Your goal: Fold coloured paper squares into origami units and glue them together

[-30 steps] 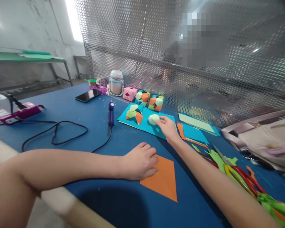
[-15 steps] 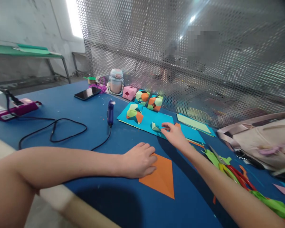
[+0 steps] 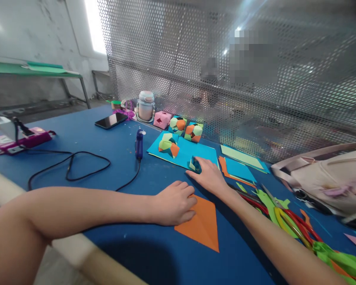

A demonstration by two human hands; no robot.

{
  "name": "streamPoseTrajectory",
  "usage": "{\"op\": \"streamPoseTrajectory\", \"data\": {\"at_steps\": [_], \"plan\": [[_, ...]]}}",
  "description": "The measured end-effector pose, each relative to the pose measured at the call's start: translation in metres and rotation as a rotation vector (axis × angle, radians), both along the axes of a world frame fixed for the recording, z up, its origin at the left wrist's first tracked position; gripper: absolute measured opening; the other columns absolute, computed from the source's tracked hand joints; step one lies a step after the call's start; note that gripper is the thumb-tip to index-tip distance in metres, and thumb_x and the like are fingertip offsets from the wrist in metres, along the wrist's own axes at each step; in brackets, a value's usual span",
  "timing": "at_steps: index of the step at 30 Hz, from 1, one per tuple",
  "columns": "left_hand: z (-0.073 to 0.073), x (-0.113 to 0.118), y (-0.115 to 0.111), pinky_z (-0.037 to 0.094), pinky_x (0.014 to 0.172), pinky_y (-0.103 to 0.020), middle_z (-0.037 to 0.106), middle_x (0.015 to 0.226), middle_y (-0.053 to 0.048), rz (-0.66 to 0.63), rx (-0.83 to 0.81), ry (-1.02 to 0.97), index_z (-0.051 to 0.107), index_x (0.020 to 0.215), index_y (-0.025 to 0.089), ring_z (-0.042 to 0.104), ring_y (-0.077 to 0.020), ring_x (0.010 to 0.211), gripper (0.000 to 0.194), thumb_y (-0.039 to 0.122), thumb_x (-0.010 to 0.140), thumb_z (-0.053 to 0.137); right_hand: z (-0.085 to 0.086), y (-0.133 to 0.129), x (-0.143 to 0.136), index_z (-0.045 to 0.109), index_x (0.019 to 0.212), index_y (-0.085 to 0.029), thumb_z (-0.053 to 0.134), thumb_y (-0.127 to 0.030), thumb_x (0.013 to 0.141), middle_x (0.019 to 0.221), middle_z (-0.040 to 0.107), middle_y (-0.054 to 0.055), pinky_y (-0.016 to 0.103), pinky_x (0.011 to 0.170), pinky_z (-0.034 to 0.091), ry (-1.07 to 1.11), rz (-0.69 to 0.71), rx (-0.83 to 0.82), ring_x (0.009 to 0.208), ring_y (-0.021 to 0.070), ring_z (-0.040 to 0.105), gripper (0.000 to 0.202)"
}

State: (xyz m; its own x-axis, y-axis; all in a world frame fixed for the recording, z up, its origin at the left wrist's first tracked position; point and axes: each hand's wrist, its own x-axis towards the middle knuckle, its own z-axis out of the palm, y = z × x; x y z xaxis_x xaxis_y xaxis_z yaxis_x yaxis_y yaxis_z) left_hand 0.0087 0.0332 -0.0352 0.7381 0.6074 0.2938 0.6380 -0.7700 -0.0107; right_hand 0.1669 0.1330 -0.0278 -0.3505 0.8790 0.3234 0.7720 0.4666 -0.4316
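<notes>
My left hand (image 3: 175,204) lies on the table with its fingers curled over the left part of an orange square of paper (image 3: 202,225), which has faint crease lines. Farther off, my right hand (image 3: 209,176) reaches around a small folded paper piece (image 3: 192,164), thumb and fingers apart; whether they touch it I cannot tell. That piece stands on blue paper sheets (image 3: 184,150). On the same sheets, to the left, sits a partly built shape of folded orange, green and blue paper (image 3: 168,146).
Behind stand two paper balls (image 3: 193,132), a pink paper cube (image 3: 162,119) and a bottle (image 3: 146,106). A blue glue gun (image 3: 139,144) trails a black cord. Scissors (image 3: 281,217) and scraps lie right, near a beige bag (image 3: 329,174). A phone (image 3: 110,120) lies far left.
My right hand has moved left and nearer, from beside the small folded piece to around it. My left hand and the orange paper stay put. The view has tilted slightly.
</notes>
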Motion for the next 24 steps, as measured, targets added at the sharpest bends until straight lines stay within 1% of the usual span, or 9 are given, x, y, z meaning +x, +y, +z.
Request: {"op": "streamPoseTrajectory", "data": {"at_steps": [2,5,9,12,15,17,19,22,24], "plan": [[0.0,0.0,0.0,0.041,0.075,-0.034,0.055,0.087,-0.008,0.002,-0.002,0.005,0.059,0.085,0.015,0.049,-0.0197,0.08,0.025,0.036,0.085,0.047,-0.003,0.002,0.0,0.06,0.112,-0.018,0.059,-0.035,0.073,0.121,0.059,0.012,0.042,0.096,0.036,0.032,0.008,-0.01,0.114,0.0307,0.05,0.042],[0.0,0.0,0.0,0.041,0.074,-0.033,0.054,0.087,-0.008,-0.003,0.004,0.003,0.059,0.085,0.015,0.049,-0.0198,0.081,0.025,0.036,0.085,0.046,0.0,0.01,-0.001,0.066,0.098,-0.018,0.053,-0.033,0.077,0.103,0.067,0.01,0.038,0.087,0.041,0.097,-0.012,-0.041,0.099,0.0278,0.058,0.029],[0.001,0.001,0.002,0.041,0.074,-0.034,0.055,0.087,-0.008,-0.004,0.007,0.004,0.059,0.084,0.015,0.049,-0.02,0.081,0.025,0.036,0.085,0.046,0.006,0.026,-0.011,0.066,0.09,-0.015,0.055,-0.042,0.075,0.081,0.068,0.008,0.035,0.07,0.048,0.246,-0.039,-0.119,0.077,0.0232,0.062,0.033],[0.001,0.001,0.002,0.041,0.073,-0.034,0.055,0.087,-0.008,-0.001,0.001,0.011,0.059,0.084,0.015,0.05,-0.0201,0.081,0.025,0.036,0.085,0.046,0.003,0.039,-0.02,0.064,0.093,-0.015,0.046,-0.046,0.081,0.077,0.068,0.006,0.029,0.059,0.05,0.371,-0.02,-0.208,0.067,0.0173,0.062,0.037],[0.001,0.0,0.001,0.041,0.073,-0.034,0.055,0.087,-0.008,-0.001,0.003,0.011,0.059,0.084,0.015,0.05,-0.0201,0.081,0.025,0.037,0.085,0.046,-0.004,0.047,-0.024,0.064,0.084,-0.015,0.048,-0.046,0.08,0.073,0.067,0.007,0.028,0.056,0.05,0.423,-0.033,-0.259,0.064,0.0166,0.062,0.035],[0.0,0.0,0.001,0.041,0.074,-0.034,0.055,0.087,-0.008,-0.005,0.006,0.012,0.059,0.084,0.015,0.05,-0.0202,0.082,0.026,0.037,0.086,0.045,-0.006,0.05,-0.021,0.064,0.079,-0.015,0.052,-0.044,0.077,0.075,0.067,0.007,0.03,0.059,0.051,0.397,-0.064,-0.258,0.066,0.0185,0.062,0.032],[0.0,0.0,0.001,0.041,0.075,-0.034,0.055,0.087,-0.008,-0.009,0.006,0.013,0.059,0.084,0.015,0.05,-0.0202,0.082,0.026,0.037,0.086,0.045,-0.004,0.051,-0.016,0.065,0.077,-0.015,0.053,-0.043,0.076,0.079,0.067,0.008,0.035,0.068,0.05,0.334,-0.098,-0.231,0.075,0.0218,0.062,0.03],[-0.001,0.0,0.001,0.041,0.074,-0.033,0.055,0.088,-0.008,-0.011,0.008,0.007,0.059,0.084,0.015,0.05,-0.0199,0.081,0.026,0.037,0.085,0.046,0.004,0.049,-0.009,0.066,0.08,-0.015,0.053,-0.039,0.076,0.09,0.067,0.011,0.043,0.085,0.042,0.227,-0.135,-0.181,0.092,0.028,0.059,0.028],[-0.001,0.0,0.002,0.041,0.074,-0.034,0.055,0.088,-0.008,-0.011,0.013,0.001,0.059,0.084,0.015,0.049,-0.0199,0.081,0.026,0.037,0.085,0.046,0.012,0.045,-0.006,0.066,0.087,-0.014,0.051,-0.038,0.078,0.098,0.066,0.013,0.044,0.092,0.038,0.174,-0.14,-0.159,0.101,0.0295,0.056,0.029]]}}
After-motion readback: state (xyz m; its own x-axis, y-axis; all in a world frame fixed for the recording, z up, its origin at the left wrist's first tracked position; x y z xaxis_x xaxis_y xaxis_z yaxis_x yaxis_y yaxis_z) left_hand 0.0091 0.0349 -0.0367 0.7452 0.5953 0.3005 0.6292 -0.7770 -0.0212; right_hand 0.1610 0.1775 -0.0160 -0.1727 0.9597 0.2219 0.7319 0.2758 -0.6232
